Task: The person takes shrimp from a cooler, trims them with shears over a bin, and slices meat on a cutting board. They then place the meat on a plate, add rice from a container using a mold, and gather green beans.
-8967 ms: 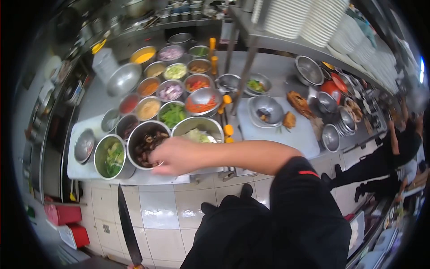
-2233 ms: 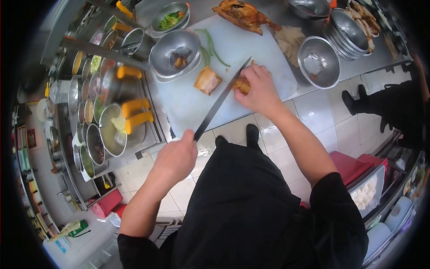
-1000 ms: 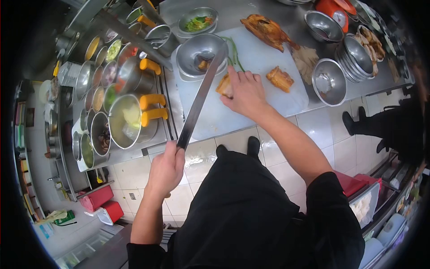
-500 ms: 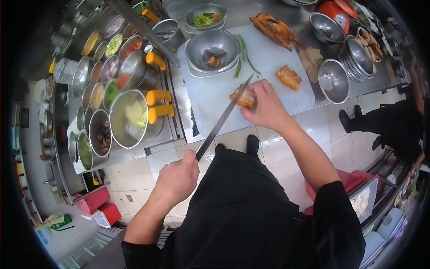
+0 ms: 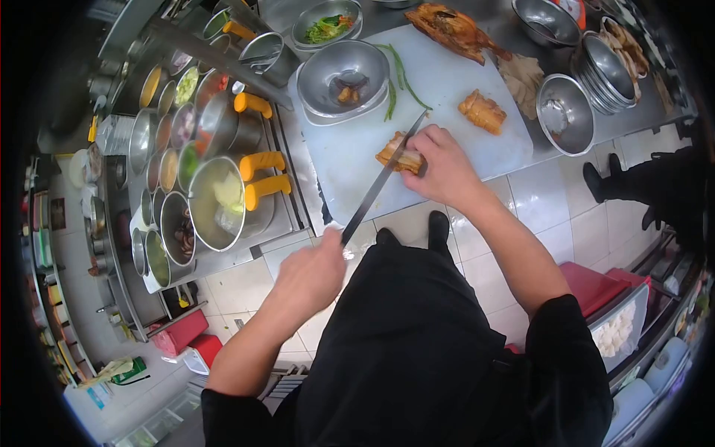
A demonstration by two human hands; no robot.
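My left hand (image 5: pixel 307 274) is wrapped round the handle of a long knife (image 5: pixel 375 188). The blade slants up and to the right, lying across a browned piece of roast meat (image 5: pixel 402 156) on the white cutting board (image 5: pixel 335 160). Bent fingers of my right hand (image 5: pixel 444 165) grip the meat's right end, just beside the blade. A second browned meat piece (image 5: pixel 482 112) rests farther right on the board. Long green stalks (image 5: pixel 403 78) lie behind the knife tip, next to a metal bowl (image 5: pixel 343 67) holding a few small scraps.
Metal tubs of cut vegetables, one with pale leaves (image 5: pixel 227 186), crowd the left, their yellow handles (image 5: pixel 267 191) pointing toward the board. A roast bird (image 5: pixel 450 30) lies at the back. Metal bowls (image 5: pixel 564 115) stand right. Another person's dark-clothed legs (image 5: pixel 646 179) show at far right.
The view has shifted slightly. The knife has slid a little along its length across the meat, and my left hand sits closer to the board. My right hand keeps its grip.
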